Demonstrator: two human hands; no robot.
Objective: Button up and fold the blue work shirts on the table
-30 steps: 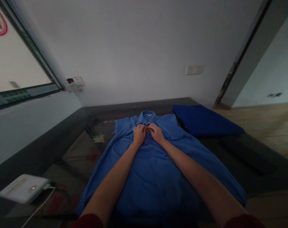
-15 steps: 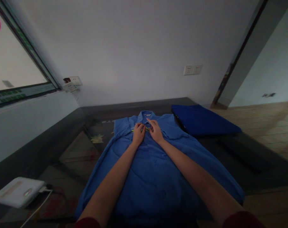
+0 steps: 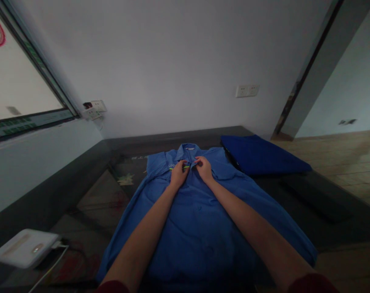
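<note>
A blue collared shirt (image 3: 200, 228) lies spread front up on a dark table, its collar at the far end and its sleeves out to the sides. Just below the collar, my left hand (image 3: 179, 173) pinches the front edge of the shirt beside a yellow-green trim. My right hand (image 3: 204, 169) grips the opposite front edge, with a small flap of cloth raised between its thumb and fingers. Buttons show lower down the front. Whatever lies under the fingertips is too small to make out.
A folded dark-blue cloth item (image 3: 261, 154) lies at the table's back right, with a flat black object (image 3: 316, 199) in front of it. At the near left sits a white box-shaped device (image 3: 26, 248) with a cable (image 3: 50, 268). A wall with sockets (image 3: 247, 90) stands behind the table.
My right hand has shifted slightly right, away from my left hand, lifting the shirt's front edge. The left hand stays nearly in place.
</note>
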